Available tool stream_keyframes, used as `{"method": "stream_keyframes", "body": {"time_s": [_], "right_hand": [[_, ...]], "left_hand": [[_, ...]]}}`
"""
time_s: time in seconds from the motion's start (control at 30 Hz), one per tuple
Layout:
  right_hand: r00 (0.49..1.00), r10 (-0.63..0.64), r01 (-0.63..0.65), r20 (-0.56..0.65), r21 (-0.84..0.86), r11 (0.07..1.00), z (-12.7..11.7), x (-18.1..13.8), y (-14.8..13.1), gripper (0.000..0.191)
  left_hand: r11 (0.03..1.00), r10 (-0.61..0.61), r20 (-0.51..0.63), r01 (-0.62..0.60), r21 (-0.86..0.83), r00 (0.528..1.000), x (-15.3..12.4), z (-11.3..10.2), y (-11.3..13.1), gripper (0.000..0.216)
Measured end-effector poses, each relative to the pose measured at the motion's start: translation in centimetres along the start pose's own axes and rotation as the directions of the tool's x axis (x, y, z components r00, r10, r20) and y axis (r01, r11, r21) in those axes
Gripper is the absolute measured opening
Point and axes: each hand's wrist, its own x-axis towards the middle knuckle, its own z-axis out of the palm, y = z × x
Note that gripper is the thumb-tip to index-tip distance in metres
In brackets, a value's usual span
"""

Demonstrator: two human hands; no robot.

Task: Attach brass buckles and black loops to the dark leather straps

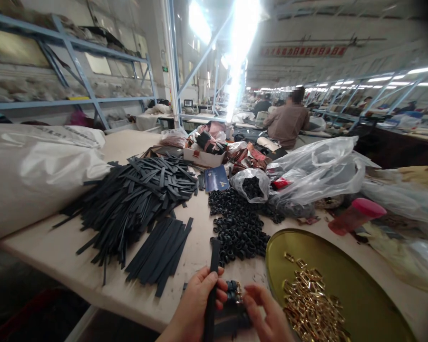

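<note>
My left hand (194, 304) is closed around a long flat black strap (214, 263), which stands up past the thumb and runs down toward me. My right hand (266, 313) is beside it, fingers loosely curled and somewhat blurred, with nothing visible between them. Between the hands, on the table, lie dark straps with gold buckles (238, 290), partly hidden by my left fingers. Close by on the right, loose gold buckles (312, 301) are heaped on a round, gold-coloured tray (345, 256). Beyond my hands spreads a pile of small black loops (235, 223).
Left of my hands lie a row of black strips (160, 254) and a larger tangled heap (139, 199). A white sack (39, 175) borders the table's left. Clear plastic bags (317, 171) and a pink-lidded container (356, 216) stand right. A person (288, 118) sits farther back.
</note>
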Motion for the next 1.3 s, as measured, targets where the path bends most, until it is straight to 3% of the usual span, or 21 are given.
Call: {"method": "stream_keyframes", "body": {"time_s": [0.13, 0.3, 0.57, 0.7, 0.83, 1.0, 1.1, 1.2, 1.27, 1.3], "right_hand": [[0.994, 0.102, -0.089, 0.026, -0.303, 0.949, -2.9, 7.2, 2.8, 0.021], [0.991, 0.130, -0.105, 0.020, -0.468, 0.877, -3.9, 13.0, 6.0, 0.020], [0.960, 0.252, -0.153, 0.126, -0.518, 0.841, -5.8, 14.0, 3.9, 0.018], [0.940, 0.254, -0.101, 0.228, -0.524, 0.846, -5.2, 14.8, 3.1, 0.015], [0.926, 0.284, -0.124, 0.250, -0.509, 0.852, -4.2, 15.5, 3.4, 0.014], [0.928, 0.296, -0.205, 0.225, -0.354, 0.912, -4.9, 15.4, 2.7, 0.016], [0.932, 0.302, -0.269, 0.201, -0.178, 0.947, -6.0, 15.6, 1.0, 0.030], [0.917, 0.330, -0.339, 0.223, 0.004, 0.941, -7.0, 15.9, -1.7, 0.036], [0.876, 0.416, -0.470, 0.242, 0.241, 0.849, -7.4, 16.0, -3.8, 0.036], [0.834, 0.484, -0.551, 0.264, 0.413, 0.725, -7.6, 15.9, -4.9, 0.033]], "left_hand": [[0.985, -0.165, -0.040, 0.163, -0.050, 0.985, 2.8, 0.9, 1.2, 0.018], [0.947, -0.310, -0.083, 0.300, -0.112, 0.947, 5.6, 2.8, 4.1, 0.018], [0.923, -0.385, -0.158, 0.374, -0.092, 0.909, 4.4, 6.9, 9.1, 0.021], [0.902, -0.432, -0.145, 0.421, -0.099, 0.890, 3.1, 8.8, 10.3, 0.021], [0.899, -0.437, -0.135, 0.431, -0.075, 0.889, 2.3, 10.2, 10.6, 0.021], [0.923, -0.382, -0.122, 0.385, 0.000, 0.916, 1.7, 11.0, 10.1, 0.022], [0.931, -0.312, -0.067, 0.319, 0.177, 0.948, 1.6, 11.3, 9.4, 0.023], [0.904, -0.204, 0.026, 0.178, 0.389, 0.979, 1.4, 11.7, 8.9, 0.019], [0.862, -0.112, 0.051, 0.071, 0.502, 0.992, 1.3, 12.0, 8.9, 0.022], [0.837, -0.066, 0.051, 0.028, 0.546, 0.997, 1.2, 12.1, 9.0, 0.025]]}}
